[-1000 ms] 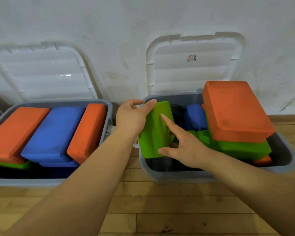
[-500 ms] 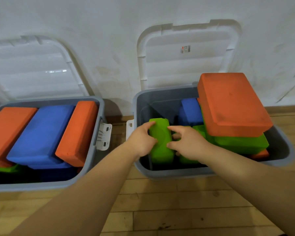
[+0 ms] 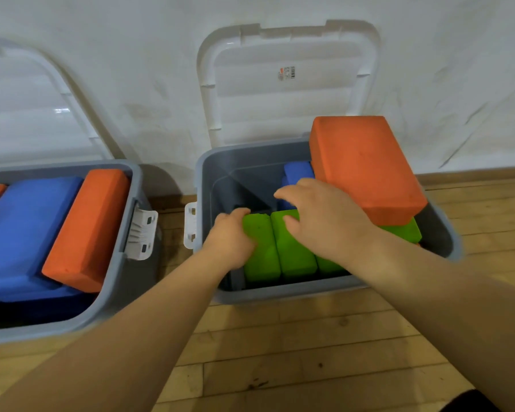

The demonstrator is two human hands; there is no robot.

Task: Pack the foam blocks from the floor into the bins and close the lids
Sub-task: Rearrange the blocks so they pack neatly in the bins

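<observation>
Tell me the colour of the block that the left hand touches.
The block is green, clearest in the head view.

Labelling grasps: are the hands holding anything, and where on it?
Left hand grips the leftmost green block along its left side. Right hand, fingers spread over the next green block, grips nothing.
</observation>
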